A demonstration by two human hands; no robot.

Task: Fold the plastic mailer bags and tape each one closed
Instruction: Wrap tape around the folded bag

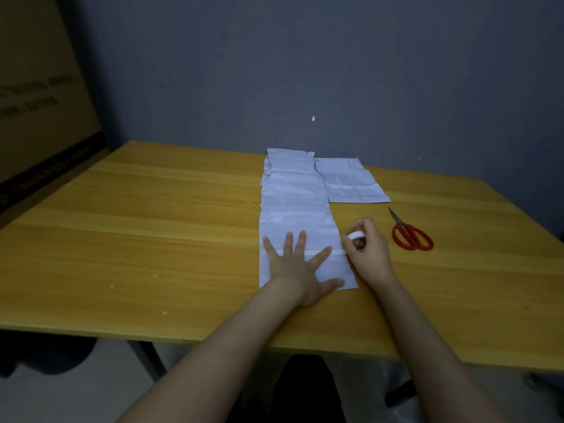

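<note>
White plastic mailer bags (293, 203) lie in an overlapping column on the yellow wooden table (152, 239), running from its far edge toward its near edge, somewhat right of the middle. We take the nearest bag (335, 271), closest to the near edge, as the one in work. The left hand (293, 265) lies palm down on it with fingers straight and spread wide; we read that as a weight to hold the slippery folded film flat, so it cannot spring open or slide while the tape goes on. The right hand (370, 250), just off the bag's right side, curls its fingers round a small roll of white tape (356, 235). A narrow strip of tape (334, 252) runs from the roll leftward across the bag as far as the left hand's fingers. Holding the roll low and close to the table looks meant to lay the strip down straight. Red-handled steel scissors (410, 233) rest near the right hand, toward the right edge, within reach, we think, for cutting the strip. A separate flat white bag (351, 184) lies beside the column near the far edge, crossed by a pale band that may be tape, and a brown cardboard box (36, 102) stands beyond the far left corner
</note>
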